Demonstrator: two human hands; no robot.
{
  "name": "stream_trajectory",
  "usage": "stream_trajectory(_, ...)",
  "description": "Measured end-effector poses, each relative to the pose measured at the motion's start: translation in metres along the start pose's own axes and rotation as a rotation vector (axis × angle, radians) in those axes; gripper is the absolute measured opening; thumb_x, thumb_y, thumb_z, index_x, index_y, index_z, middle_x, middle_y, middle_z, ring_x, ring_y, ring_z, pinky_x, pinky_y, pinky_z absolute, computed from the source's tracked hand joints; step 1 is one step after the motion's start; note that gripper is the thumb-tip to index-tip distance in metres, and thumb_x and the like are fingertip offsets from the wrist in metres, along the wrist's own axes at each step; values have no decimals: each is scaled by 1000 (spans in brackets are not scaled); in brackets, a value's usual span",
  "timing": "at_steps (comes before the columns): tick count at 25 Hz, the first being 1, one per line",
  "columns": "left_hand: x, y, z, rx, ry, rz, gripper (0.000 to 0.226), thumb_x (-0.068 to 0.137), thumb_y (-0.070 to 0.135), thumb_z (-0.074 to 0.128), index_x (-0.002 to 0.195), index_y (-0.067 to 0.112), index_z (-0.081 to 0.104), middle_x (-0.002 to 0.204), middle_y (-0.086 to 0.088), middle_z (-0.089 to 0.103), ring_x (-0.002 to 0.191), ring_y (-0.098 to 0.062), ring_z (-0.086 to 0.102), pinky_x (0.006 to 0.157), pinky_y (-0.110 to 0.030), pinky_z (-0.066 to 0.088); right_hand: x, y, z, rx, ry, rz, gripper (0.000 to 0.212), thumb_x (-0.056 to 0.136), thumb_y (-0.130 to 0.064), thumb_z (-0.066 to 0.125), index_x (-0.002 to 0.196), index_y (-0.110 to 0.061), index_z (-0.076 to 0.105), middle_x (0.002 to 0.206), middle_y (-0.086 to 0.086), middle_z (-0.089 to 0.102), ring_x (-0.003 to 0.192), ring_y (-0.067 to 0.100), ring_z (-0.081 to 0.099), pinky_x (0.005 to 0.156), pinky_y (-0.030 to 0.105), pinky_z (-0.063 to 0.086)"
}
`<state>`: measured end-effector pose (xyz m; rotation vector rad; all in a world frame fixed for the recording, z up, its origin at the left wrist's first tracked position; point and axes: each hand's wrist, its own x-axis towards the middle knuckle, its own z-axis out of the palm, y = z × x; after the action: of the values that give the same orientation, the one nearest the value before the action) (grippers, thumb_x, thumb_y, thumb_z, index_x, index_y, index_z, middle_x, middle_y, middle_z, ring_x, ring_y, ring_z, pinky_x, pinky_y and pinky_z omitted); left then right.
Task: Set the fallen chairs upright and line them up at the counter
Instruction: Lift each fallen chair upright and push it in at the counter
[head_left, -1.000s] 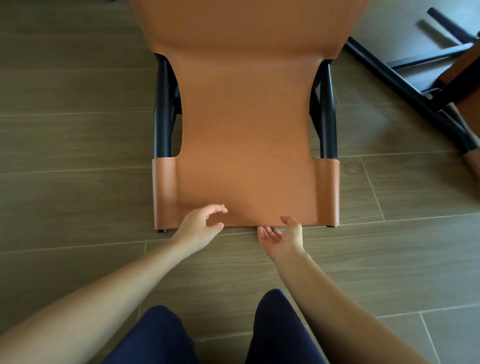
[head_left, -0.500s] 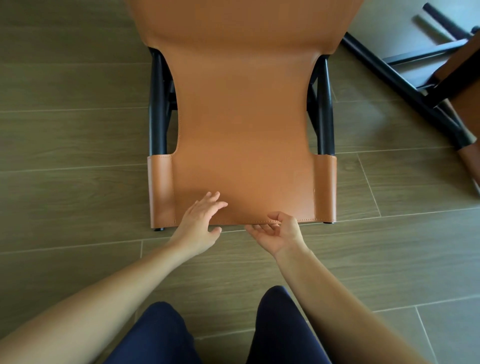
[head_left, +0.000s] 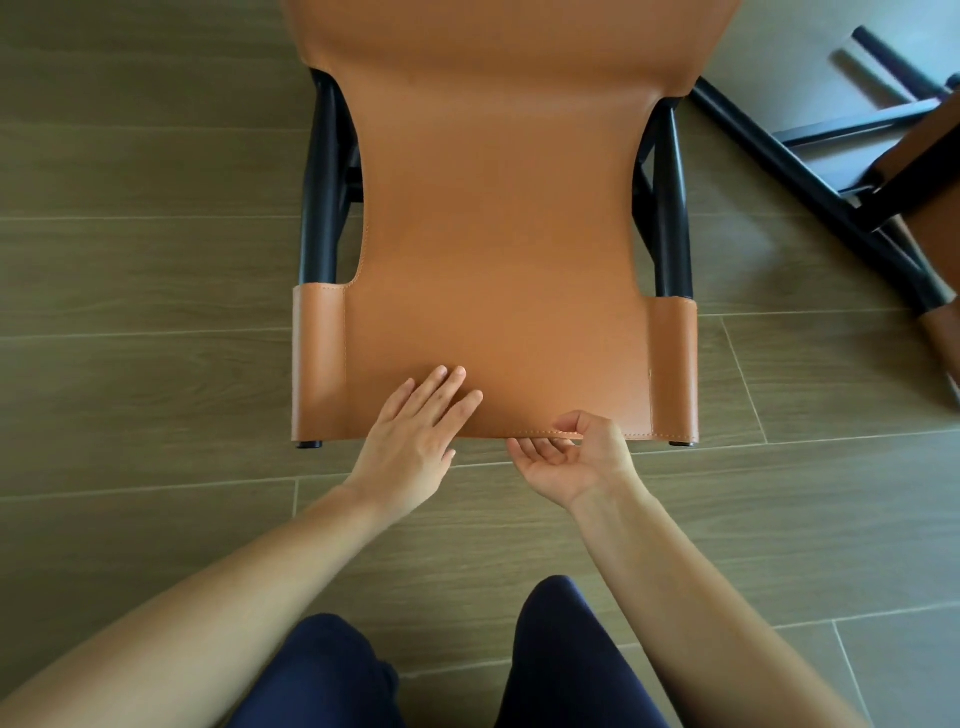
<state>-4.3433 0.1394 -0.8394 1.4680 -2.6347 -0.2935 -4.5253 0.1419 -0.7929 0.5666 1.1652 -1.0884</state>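
Observation:
A chair with a tan leather back (head_left: 498, 270) and black frame lies on its back on the wood-look floor straight in front of me, its top edge nearest me. My left hand (head_left: 415, 436) lies with straight fingers flat on the leather near that edge. My right hand (head_left: 566, 457) is palm up at the edge, thumb on top of the stitched hem and fingers curled just under it. A second fallen chair (head_left: 883, 171) lies at the right, only partly in view.
The second chair's black legs (head_left: 810, 171) slant across the floor at the upper right, close to the first chair's right side. My knees in dark trousers (head_left: 447, 670) are at the bottom. Open floor (head_left: 145, 260) stretches to the left.
My left hand has straightened from a curl and slid forward onto the leather. My right hand has turned more palm up and its thumb now lies over the hem.

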Motion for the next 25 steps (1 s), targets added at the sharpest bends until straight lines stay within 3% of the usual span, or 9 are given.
stream_trajectory(2, 5, -1, -9, 43, 102, 40, 64, 71, -3, 77, 130, 11, 59, 141, -15, 52, 131, -31, 49, 103, -48, 43, -11, -2, 5, -6, -5, -9, 31, 77, 1, 44, 108, -2, 49, 106, 21, 59, 91, 34, 59, 99, 43, 42)
stream_trajectory(4, 11, -4, -20, 88, 160, 73, 61, 67, -10, 75, 123, 10, 64, 132, -17, 59, 123, -33, 57, 94, -47, 49, -23, -3, 12, -16, 6, -12, 27, 77, 0, 45, 104, -2, 49, 105, 20, 58, 90, 33, 59, 97, 43, 43)
stream_trajectory(6, 15, -2, -34, 88, 87, 51, 62, 74, -11, 69, 131, 11, 59, 138, -17, 54, 129, -33, 51, 97, -46, 45, -33, -6, 20, -20, 35, -6, 21, 80, -1, 44, 101, -1, 49, 106, 19, 58, 91, 33, 59, 99, 42, 43)
stream_trajectory(9, 21, 4, -59, 57, -148, -48, 66, 93, -4, 46, 152, 19, 27, 160, -9, 21, 148, -26, 18, 115, -42, 22, -54, -10, 37, -2, 79, 10, 14, 84, -4, 42, 97, -5, 48, 108, 16, 60, 94, 31, 60, 102, 41, 44)
stream_trajectory(11, 27, 7, -87, 51, -214, -67, 66, 96, -3, 40, 153, 21, 18, 162, -6, 12, 149, -24, 9, 117, -40, 16, -76, -14, 51, 15, 88, 22, 10, 84, -5, 42, 91, -8, 47, 105, 13, 63, 90, 29, 63, 100, 40, 45)
stream_trajectory(16, 50, 21, -191, -4, -338, -66, 72, 91, -14, 42, 153, 13, 15, 161, -15, 12, 148, -30, 9, 118, -47, 17, -151, -29, 99, 73, 136, 27, 22, 85, -9, 46, 105, -7, 54, 110, 12, 66, 99, 27, 64, 102, 41, 44)
stream_trajectory(19, 74, 27, -270, -57, -415, -56, 69, 86, -23, 40, 146, 8, 26, 159, -19, 12, 148, -33, 8, 118, -50, 16, -214, -54, 141, 97, 135, 12, 28, 88, -12, 48, 115, -4, 55, 114, 16, 62, 106, 30, 60, 107, 43, 40)
stream_trajectory(25, 138, 25, -394, -126, -436, -93, 66, 81, -25, 34, 139, 8, 36, 159, -15, 19, 148, -29, 14, 117, -48, 21, -303, -111, 228, 96, 65, 12, 26, 90, -13, 49, 113, 0, 53, 114, 20, 58, 105, 36, 58, 103, 47, 41)
